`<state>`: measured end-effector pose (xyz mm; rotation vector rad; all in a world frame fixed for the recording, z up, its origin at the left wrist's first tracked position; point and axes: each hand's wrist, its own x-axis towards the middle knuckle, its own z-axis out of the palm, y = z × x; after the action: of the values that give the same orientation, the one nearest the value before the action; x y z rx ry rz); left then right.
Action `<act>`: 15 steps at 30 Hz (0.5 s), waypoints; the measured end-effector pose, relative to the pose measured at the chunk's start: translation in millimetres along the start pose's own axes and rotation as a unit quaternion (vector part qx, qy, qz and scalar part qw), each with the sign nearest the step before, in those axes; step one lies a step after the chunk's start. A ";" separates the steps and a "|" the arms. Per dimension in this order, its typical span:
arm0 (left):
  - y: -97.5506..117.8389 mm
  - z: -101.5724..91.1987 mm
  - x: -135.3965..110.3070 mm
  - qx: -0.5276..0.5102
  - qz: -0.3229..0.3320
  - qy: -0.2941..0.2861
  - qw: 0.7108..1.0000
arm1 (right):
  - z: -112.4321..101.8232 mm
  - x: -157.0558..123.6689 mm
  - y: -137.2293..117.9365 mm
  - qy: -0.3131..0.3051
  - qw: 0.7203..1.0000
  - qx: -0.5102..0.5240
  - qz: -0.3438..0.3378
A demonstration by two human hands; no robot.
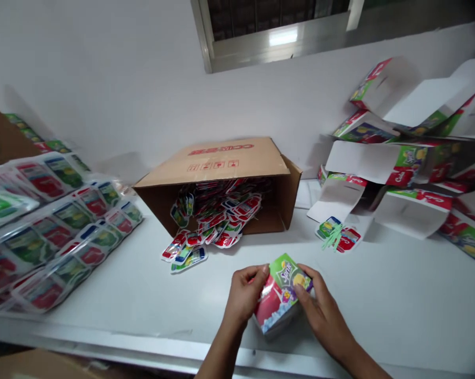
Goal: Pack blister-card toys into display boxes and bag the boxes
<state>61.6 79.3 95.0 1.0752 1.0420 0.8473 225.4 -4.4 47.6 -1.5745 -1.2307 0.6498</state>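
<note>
Both my hands grip a small printed carton (281,295) with green and red panels, just above the white table (142,295) near its front edge. My left hand (243,296) clasps its left side with fingers curled over the top edge. My right hand (320,308) presses on its right side with the thumb on the green panel. Behind it, a brown cardboard box (225,158) lies on its side, and several small red, green and blue packets (209,226) spill from its mouth onto the table.
Sheets of plastic-wrapped packets (51,226) are stacked at the left. A heap of folded and unfolded printed cartons (411,168) fills the right back corner. One loose packet pair (337,237) lies before them. A white wall and a window frame (276,42) stand behind.
</note>
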 end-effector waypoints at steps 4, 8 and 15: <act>3.7 -5.3 2.5 0.029 -0.050 -0.043 0.997 | -32.2 58.3 30.1 -0.042 0.998 -0.050 -0.004; 2.9 -7.8 5.0 0.059 -0.075 -0.064 0.993 | -61.9 189.5 64.7 0.006 0.978 -0.210 -0.005; -16.1 -15.9 11.7 0.100 -0.079 -0.015 0.992 | -36.4 339.8 95.9 0.059 0.955 -0.287 0.047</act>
<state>50.8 90.0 74.6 1.1527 1.1878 0.6074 409.6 298.2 25.6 -2.1258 -1.3310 0.2531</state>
